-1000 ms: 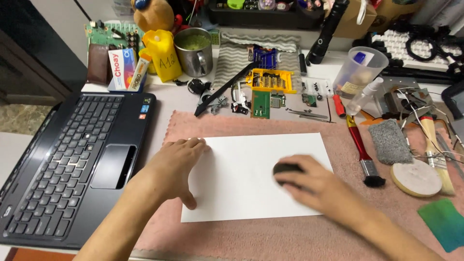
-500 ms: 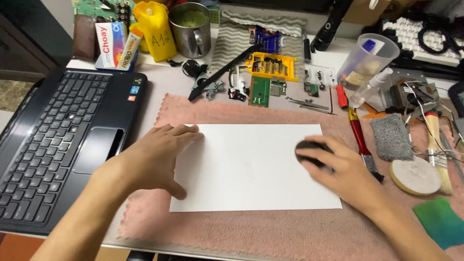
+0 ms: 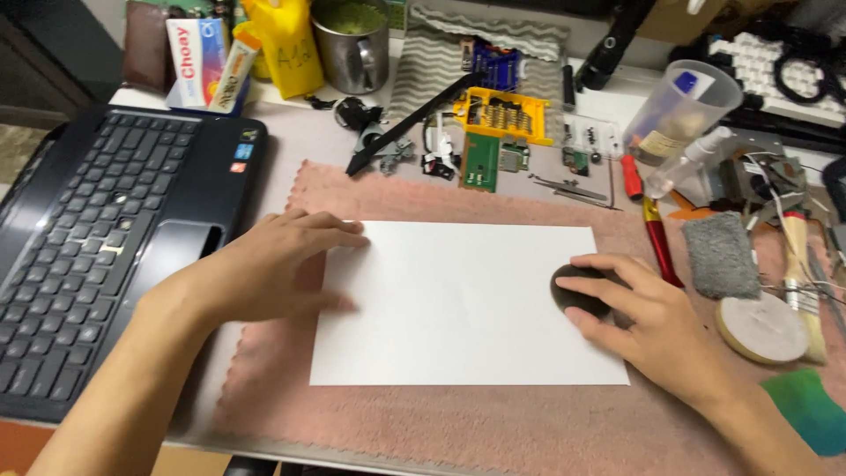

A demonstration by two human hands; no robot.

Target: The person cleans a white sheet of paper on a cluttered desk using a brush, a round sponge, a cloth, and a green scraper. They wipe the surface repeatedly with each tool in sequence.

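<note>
Since the earlier frame the right hand (image 3: 656,322) has slid its small dark pad (image 3: 577,289) out to the right edge of the white sheet (image 3: 467,300), fingers curled over it. The sheet lies flat on the pink cloth (image 3: 493,414); thin and light, it probably slips easily, so pinning beats pinching. The left hand (image 3: 264,264) lies open, palm down on its left edge. A laptop (image 3: 97,229) sits just left.

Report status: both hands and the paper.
Left hand flat on white paper. Right hand on dark round object at sheet's right edge. Nothing between them.
</note>
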